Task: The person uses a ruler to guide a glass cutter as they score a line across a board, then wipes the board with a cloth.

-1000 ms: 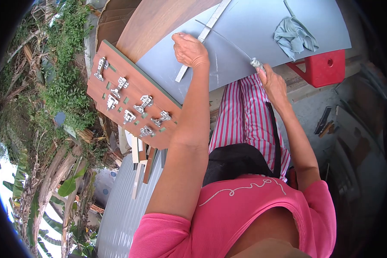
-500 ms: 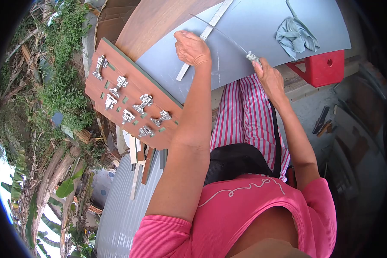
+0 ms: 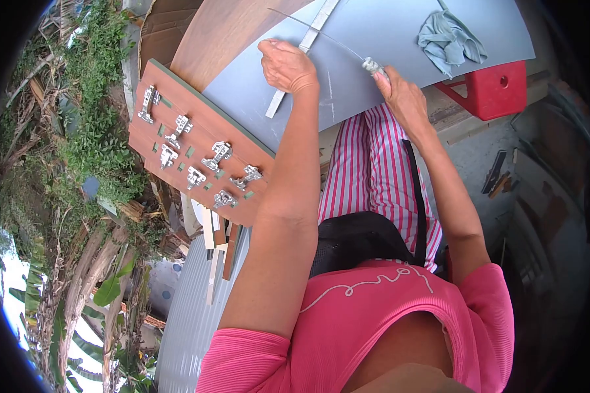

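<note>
My left hand is closed in a fist over the grey-blue sheet, beside a narrow pale strip that lies on the sheet. Its curled fingers hide whatever may be in them. With my right hand I grip the wrapped, mottled handle of a long thin tool. The tool's slender rod or blade reaches up and left across the strip, past my left hand. Faint scratch lines show on the sheet near the strip.
A brown board with several metal hinges lies left of my left forearm. A crumpled cloth rests on the sheet at the right, above a red plastic stool. Wood-grain board, ridged grey panel and plants stand around the left side.
My right hand and the thin tool have moved left and slightly up, so the tool reaches farther past the strip. My left hand stays closed near the strip, with a slight shift of the view.
</note>
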